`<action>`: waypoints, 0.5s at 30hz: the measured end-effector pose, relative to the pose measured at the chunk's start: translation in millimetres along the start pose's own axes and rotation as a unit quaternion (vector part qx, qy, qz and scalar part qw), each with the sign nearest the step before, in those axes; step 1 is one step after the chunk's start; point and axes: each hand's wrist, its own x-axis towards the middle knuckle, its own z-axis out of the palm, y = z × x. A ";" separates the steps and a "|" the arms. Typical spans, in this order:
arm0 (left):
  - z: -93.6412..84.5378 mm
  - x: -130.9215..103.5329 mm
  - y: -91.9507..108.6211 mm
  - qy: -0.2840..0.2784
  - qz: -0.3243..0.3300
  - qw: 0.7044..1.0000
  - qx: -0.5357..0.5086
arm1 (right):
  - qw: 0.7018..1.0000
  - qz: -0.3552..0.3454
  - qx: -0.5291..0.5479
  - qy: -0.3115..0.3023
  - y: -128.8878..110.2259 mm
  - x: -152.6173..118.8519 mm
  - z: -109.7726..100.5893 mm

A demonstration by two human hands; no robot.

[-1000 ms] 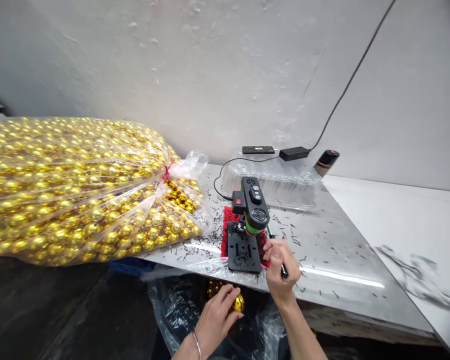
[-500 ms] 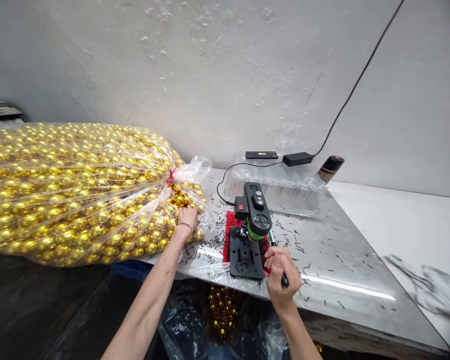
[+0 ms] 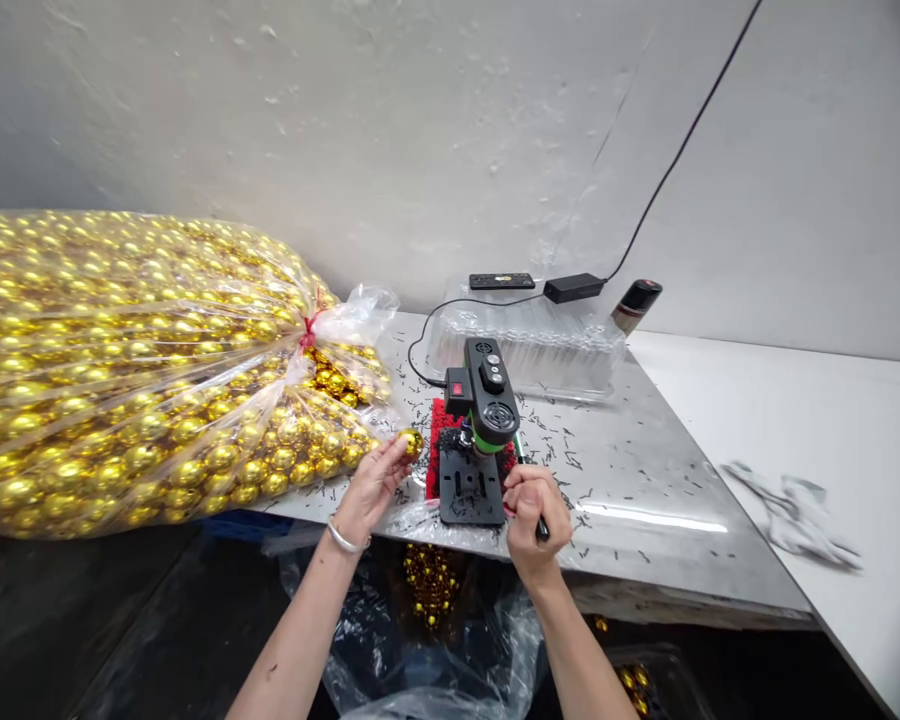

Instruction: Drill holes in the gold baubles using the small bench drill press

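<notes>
My left hand [image 3: 384, 478] pinches a shiny gold ball [image 3: 412, 441] at its fingertips, just left of a small black bench machine [image 3: 490, 400]. The machine has a round vented head, a green ring under it and a slotted black base plate [image 3: 471, 498]. My right hand [image 3: 538, 515] is closed around a handle with a black end [image 3: 543, 530], beside the machine; most of the handle is hidden in the fist. Left of my left hand lies a big clear bag [image 3: 157, 380] of gold balls, tied with red string [image 3: 309, 331] and gaping near the neck.
Black shavings and a red mat [image 3: 444, 415] lie around the machine on the metal tabletop [image 3: 645, 480]. Behind are a clear plastic tray [image 3: 525, 350], a power adapter [image 3: 574, 288] and a can [image 3: 635, 305]. Below the table edge, an opened plastic bag [image 3: 450, 690] holds gold balls.
My left hand has come out of the bag's opening and moved toward the machine with a gold ball. My right hand keeps its grip on the handle. The view has shifted slightly.
</notes>
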 end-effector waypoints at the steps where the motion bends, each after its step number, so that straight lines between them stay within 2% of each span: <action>1: 6.3 -3.1 -12.4 -0.003 -0.013 1.000 -0.017 | 1.000 0.000 -0.002 -0.003 -0.3 0.1 -0.4; 3: 18.6 -4.7 -35.5 -0.005 -0.027 1.000 -0.012 | 1.000 -0.002 -0.003 -0.011 -0.9 0.8 -1.5; 5: 28.2 -1.7 -54.3 -0.003 -0.015 0.999 0.039 | 1.000 -0.002 -0.004 -0.021 -1.4 1.6 -2.6; 8: 33.9 5.2 -72.7 -0.016 0.071 0.984 0.162 | 1.000 -0.004 -0.008 -0.030 -2.0 2.1 -3.5; 10: 32.7 8.3 -79.0 -0.030 0.144 0.953 0.264 | 1.000 -0.005 -0.007 -0.026 -2.2 2.0 -3.3; 15: 27.1 7.0 -82.6 -0.028 0.261 0.836 0.481 | 1.000 -0.007 -0.002 -0.025 -1.8 1.7 -2.7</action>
